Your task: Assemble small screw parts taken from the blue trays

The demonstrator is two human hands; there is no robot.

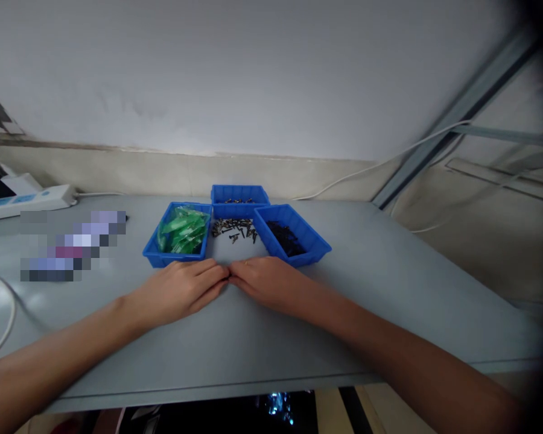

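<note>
My left hand (190, 282) and my right hand (263, 278) meet fingertip to fingertip just above the table, in front of the bins. Both are closed in a pinch around something small and dark that I cannot make out. Behind them lies a loose pile of small dark and metallic pieces (235, 228), like screws. A blue bin (163, 260) at the left holds green pieces in clear plastic bags (184, 230). Another blue bin (311, 236) at the right holds black small parts (284, 237). At the back, a third blue bin (241, 211) holds small metallic parts.
On the grey table (411, 289), a pixelated object (75, 247) lies at the left. A white power strip (36, 202) stands behind it. A white cable (9, 313) curves over the left edge. A metal frame post (434, 135) rises at the right.
</note>
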